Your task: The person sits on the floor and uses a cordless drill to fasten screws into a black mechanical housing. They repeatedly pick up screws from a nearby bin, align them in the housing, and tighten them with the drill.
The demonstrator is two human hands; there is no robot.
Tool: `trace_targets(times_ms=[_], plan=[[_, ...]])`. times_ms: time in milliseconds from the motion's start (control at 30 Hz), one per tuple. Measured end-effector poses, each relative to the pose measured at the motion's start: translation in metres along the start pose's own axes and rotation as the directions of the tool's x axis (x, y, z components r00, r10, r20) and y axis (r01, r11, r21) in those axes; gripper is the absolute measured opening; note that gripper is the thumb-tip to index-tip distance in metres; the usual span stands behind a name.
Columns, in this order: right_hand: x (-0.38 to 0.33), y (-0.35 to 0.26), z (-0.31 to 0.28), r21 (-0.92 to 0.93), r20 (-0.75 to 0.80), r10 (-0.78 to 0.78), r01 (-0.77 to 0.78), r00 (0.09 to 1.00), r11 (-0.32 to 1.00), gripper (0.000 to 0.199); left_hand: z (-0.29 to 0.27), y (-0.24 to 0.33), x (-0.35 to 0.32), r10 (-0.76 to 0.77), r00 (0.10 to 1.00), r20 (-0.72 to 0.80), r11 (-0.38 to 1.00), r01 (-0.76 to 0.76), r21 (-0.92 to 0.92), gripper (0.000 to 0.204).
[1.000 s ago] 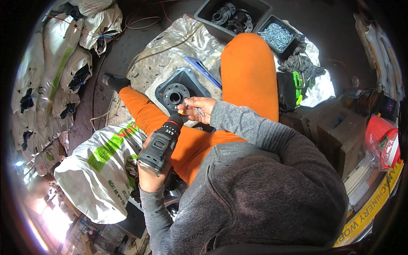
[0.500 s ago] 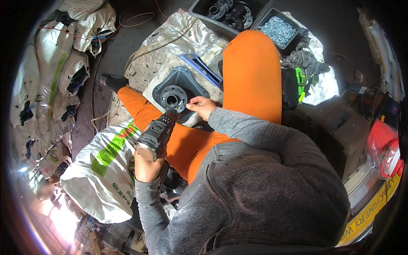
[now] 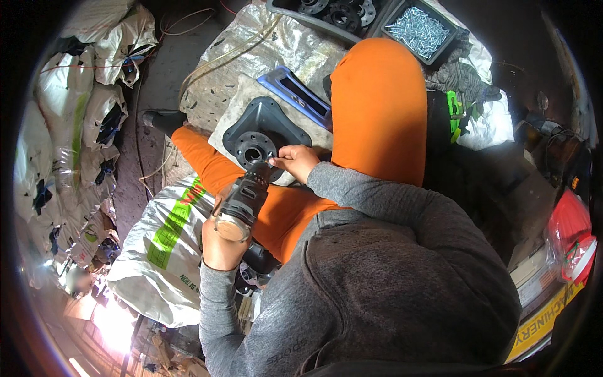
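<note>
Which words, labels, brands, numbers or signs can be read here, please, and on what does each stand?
I leave the wording uncopied.
White sack beside the leg: large red and green print, smaller dark print.
Yellow strip, lower right: large dark capitals, cut off.
Grey top: dark lettering, faint.
Blue frame: mark too small to read.
White sacks, far left: marks too blurred to read.

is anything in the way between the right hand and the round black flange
Nothing visible is. The right hand is at the right edge of the round black flange; contact is unclear. The drill in the left hand comes in from the lower left, beside the right hand, not between.
</note>
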State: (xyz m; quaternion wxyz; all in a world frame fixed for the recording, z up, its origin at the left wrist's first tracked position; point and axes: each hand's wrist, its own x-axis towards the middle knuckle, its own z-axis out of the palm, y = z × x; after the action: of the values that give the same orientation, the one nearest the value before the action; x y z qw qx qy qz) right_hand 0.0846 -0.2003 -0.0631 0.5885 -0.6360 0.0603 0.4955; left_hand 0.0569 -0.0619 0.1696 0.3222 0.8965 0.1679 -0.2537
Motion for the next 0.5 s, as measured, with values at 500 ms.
trace_targets(times_ms=[500], plan=[[-0.005, -0.022, -0.009, -0.178, 0.001, -0.048, 0.048, 0.999, 0.983, 0.023, 0.006, -0.016, 0.011, 0.040, 0.997, 0.059, 0.999, -0.042, 0.028, 0.041]])
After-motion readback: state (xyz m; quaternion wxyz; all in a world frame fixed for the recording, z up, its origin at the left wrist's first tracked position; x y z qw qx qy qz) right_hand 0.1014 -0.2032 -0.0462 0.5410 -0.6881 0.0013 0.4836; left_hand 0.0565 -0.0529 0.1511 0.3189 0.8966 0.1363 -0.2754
